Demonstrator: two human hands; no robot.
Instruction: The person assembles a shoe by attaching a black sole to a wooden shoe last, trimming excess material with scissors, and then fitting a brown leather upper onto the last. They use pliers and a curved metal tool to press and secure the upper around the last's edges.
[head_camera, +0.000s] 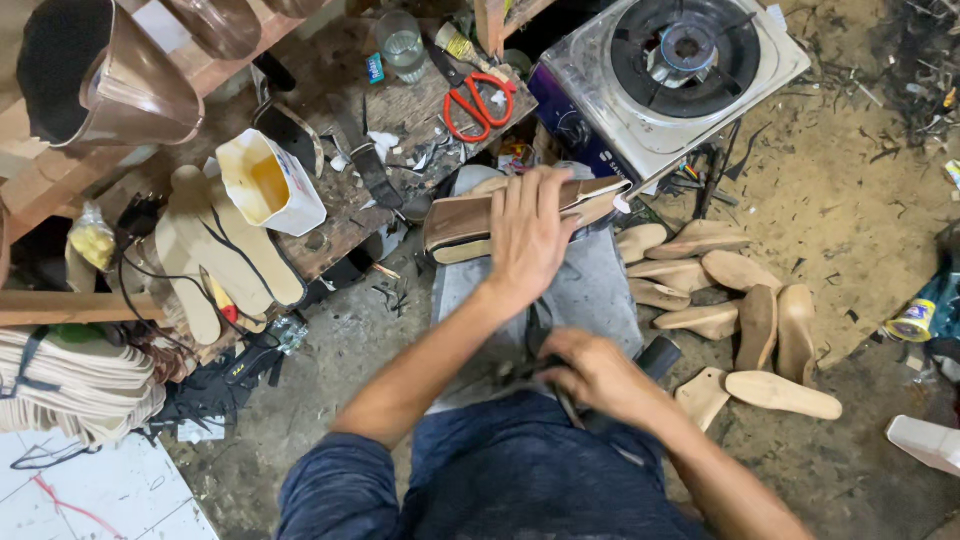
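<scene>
- Brown shoe upper (470, 222) lies across the grey-clothed lap, left hand (527, 235) pressed flat on it, fingers spread
- Right hand (597, 375) curled around a dark tool (655, 357) near the waist
- Red scissors (477, 102) at the wooden bench's (330, 215) far edge
- Wooden lasts (745, 305) scattered on the floor

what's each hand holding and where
Left hand presses flat on the brown shoe upper, mid-length. Right hand grips a dark tool; which part cannot be told.

I see a dusty earthen floor (860, 200) littered with scraps at right, a worn wooden workbench (340, 210) upper centre, wooden shelving (60, 170) upper left, flat even light.
</scene>
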